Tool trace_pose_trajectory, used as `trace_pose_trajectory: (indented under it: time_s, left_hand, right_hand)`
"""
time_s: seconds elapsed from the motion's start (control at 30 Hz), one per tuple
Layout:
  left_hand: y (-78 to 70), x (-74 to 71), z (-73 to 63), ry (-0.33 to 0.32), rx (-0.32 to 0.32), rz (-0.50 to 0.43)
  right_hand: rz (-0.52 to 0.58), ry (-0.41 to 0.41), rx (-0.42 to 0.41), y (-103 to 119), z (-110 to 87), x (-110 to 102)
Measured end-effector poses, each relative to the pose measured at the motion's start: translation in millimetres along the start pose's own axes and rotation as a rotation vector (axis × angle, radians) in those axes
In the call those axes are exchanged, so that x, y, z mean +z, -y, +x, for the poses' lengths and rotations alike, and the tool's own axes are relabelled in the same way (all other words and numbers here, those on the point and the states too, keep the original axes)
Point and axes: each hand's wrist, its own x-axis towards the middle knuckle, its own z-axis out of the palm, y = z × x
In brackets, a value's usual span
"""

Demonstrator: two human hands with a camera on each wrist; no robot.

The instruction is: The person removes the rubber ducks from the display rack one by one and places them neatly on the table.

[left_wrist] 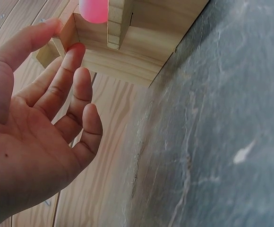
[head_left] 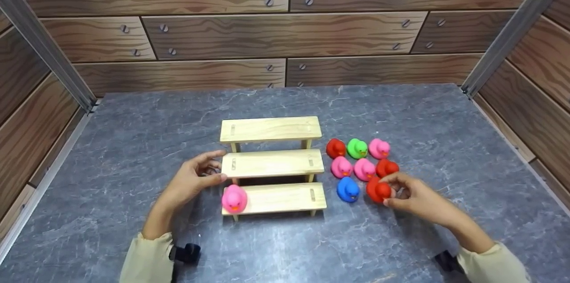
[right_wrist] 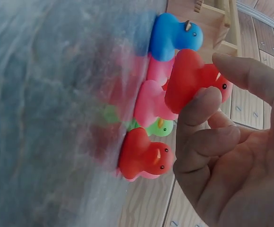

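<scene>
My right hand [head_left: 414, 196] pinches a red rubber duck [head_left: 378, 190] by the head between thumb and fingers. In the right wrist view, this red duck [right_wrist: 189, 80] is held clear of the tabletop, close to the blue duck [right_wrist: 167, 38]. At the left end of a three-step wooden stand [head_left: 271, 163], my left hand [head_left: 189, 180] grips the middle step, thumb at its front edge and index finger at its back edge. The other left fingers curl loosely in the left wrist view. A pink duck [head_left: 234, 199] sits on the lowest step's left end.
Right of the stand, several ducks stand in rough rows, among them a green duck [head_left: 357, 148], a pink duck [head_left: 379, 148] and a blue duck [head_left: 348, 189]. Wood-patterned walls [head_left: 285, 35] enclose the grey marbled tabletop [head_left: 147, 127] at the back and sides.
</scene>
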Motion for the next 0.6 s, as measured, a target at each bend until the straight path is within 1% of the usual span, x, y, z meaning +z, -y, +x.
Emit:
trace_pose_trajectory:
  time_s: [0.13,0.27,0.6]
  left_hand:
    - [-0.5,0.0,0.0,-0.001,0.0,-0.007]
    - [0.5,-0.8,0.2,0.011,0.009,-0.016]
    - [1.1,0.2,0.5,0.004,0.01,-0.019]
  right_hand:
    - [0.003,0.013,0.007,-3.4,2.4,1.6]
    - [0.013,0.038,0.016,-5.7,5.0,3.0]
    - [-0.006,0.083,0.07,-6.6,9.9,4.3]
